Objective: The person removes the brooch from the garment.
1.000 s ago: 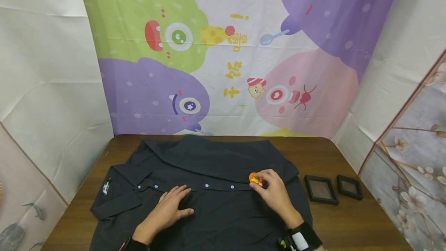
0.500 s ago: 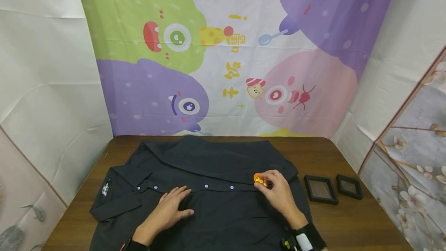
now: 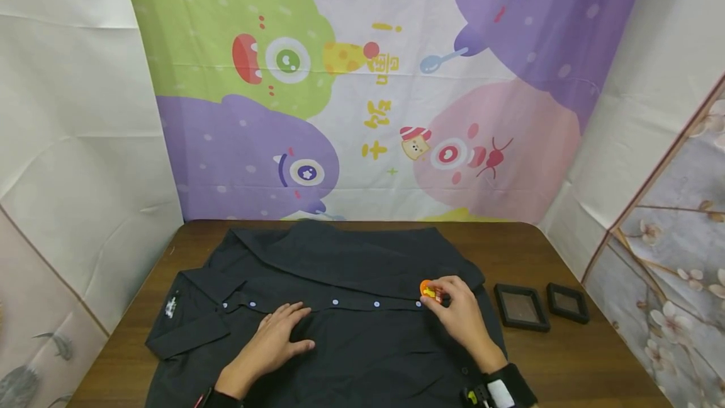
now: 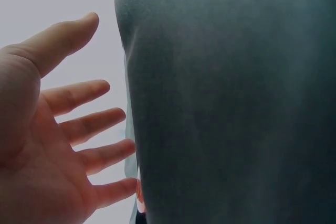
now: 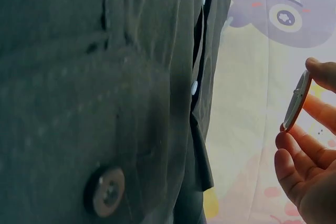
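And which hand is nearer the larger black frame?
Right: the right hand is left of the larger black frame; the left hand is farther left, over the shirt.

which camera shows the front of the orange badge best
The head view: the badge shows its orange front, partly covered by the right hand. The right wrist view shows it steeply angled, its pale back and orange edge; the left wrist view doesn't show it clearly.

On the table [image 3: 566,370], a shirt [image 3: 362,345] lies left of two frames [image 3: 527,326], before a backdrop [image 3: 379,87].
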`<state>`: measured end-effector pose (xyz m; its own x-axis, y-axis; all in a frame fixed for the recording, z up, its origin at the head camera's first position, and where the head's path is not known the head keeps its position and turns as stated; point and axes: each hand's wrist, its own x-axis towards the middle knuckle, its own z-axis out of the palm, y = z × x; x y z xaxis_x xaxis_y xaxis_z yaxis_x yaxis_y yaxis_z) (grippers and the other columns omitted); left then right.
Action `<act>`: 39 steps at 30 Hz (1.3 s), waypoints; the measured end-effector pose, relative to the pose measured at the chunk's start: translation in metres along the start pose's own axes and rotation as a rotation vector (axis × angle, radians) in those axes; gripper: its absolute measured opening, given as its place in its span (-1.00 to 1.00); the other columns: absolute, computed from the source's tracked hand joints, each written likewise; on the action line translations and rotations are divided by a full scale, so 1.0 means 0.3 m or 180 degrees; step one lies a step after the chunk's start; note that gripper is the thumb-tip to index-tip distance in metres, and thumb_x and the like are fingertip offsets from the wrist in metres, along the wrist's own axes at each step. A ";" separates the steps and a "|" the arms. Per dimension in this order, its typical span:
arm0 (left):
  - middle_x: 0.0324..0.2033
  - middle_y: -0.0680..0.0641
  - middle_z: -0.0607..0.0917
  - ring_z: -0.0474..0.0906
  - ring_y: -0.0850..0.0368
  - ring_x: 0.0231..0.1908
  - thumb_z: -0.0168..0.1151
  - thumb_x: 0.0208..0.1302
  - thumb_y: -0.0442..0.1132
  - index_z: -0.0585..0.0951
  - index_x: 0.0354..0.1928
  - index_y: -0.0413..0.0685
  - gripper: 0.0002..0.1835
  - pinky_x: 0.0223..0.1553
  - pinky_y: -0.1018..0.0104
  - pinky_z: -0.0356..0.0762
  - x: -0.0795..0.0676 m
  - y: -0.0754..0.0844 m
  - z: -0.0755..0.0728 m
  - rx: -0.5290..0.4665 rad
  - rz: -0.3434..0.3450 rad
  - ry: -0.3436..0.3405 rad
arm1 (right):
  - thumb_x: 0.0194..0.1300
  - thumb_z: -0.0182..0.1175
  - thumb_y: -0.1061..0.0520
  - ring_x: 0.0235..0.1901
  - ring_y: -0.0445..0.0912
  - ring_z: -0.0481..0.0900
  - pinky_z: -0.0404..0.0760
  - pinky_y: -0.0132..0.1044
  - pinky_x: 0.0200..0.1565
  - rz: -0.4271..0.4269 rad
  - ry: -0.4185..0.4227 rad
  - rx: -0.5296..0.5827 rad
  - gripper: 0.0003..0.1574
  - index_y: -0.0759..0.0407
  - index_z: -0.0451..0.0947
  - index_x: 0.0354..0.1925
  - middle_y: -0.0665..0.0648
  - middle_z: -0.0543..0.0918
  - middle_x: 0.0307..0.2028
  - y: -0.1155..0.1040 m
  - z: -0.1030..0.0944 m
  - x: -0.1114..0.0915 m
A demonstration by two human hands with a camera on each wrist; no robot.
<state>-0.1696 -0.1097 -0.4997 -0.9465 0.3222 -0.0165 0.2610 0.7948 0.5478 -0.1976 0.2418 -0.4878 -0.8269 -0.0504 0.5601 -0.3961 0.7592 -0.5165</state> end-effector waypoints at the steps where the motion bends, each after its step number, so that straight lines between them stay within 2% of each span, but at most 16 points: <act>1: 0.23 -0.24 0.42 0.18 -0.30 0.26 0.34 0.04 0.02 0.46 0.18 -0.09 -0.35 0.17 -0.43 0.07 0.000 0.000 0.000 -0.0001 0.0000 -0.0006 | -0.20 0.50 0.15 -0.33 -0.09 0.46 0.45 -0.17 -0.41 0.0011 0.0008 -0.0010 -0.63 0.17 0.67 -0.31 0.13 0.61 -0.31 0.002 -0.003 0.000; 15: 0.24 -0.24 0.41 0.18 -0.30 0.27 0.34 0.03 0.03 0.46 0.18 -0.12 -0.33 0.18 -0.43 0.05 0.002 -0.001 -0.007 0.0007 -0.0061 -0.0095 | -0.14 0.48 0.14 -0.35 -0.07 0.44 0.43 -0.16 -0.38 0.0158 -0.0022 -0.0006 -0.64 0.19 0.67 -0.28 0.16 0.61 -0.28 0.022 -0.039 0.006; 21: 0.23 -0.24 0.42 0.19 -0.31 0.26 0.35 0.02 0.03 0.45 0.18 -0.10 -0.32 0.17 -0.44 0.07 0.001 -0.002 -0.007 0.0018 -0.0040 -0.0059 | -0.14 0.48 0.13 -0.32 -0.03 0.49 0.44 -0.14 -0.37 0.0189 -0.0021 -0.0058 -0.63 0.19 0.67 -0.28 0.18 0.62 -0.28 0.040 -0.063 0.009; 31: 0.23 -0.25 0.42 0.21 -0.30 0.25 0.36 0.01 0.02 0.45 0.18 -0.11 -0.31 0.16 -0.43 0.09 0.007 -0.004 -0.011 0.0028 -0.0022 -0.0027 | -0.13 0.47 0.14 -0.41 -0.06 0.42 0.38 -0.19 -0.43 0.0180 0.0055 -0.0152 -0.64 0.22 0.66 -0.28 0.15 0.57 -0.37 0.067 -0.106 0.018; 39: 0.22 -0.26 0.43 0.21 -0.32 0.25 0.37 0.00 0.02 0.45 0.18 -0.15 -0.30 0.15 -0.43 0.09 0.001 0.002 -0.009 0.0043 -0.0057 -0.0103 | -0.15 0.48 0.16 -0.41 -0.06 0.46 0.41 -0.16 -0.42 0.0222 0.0042 -0.0240 -0.63 0.24 0.66 -0.29 0.16 0.56 -0.38 0.089 -0.125 0.006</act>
<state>-0.1703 -0.1105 -0.4971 -0.9446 0.3240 -0.0533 0.2468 0.8075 0.5357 -0.1947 0.2864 -0.4763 -0.8459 0.0126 0.5333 -0.3062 0.8072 -0.5047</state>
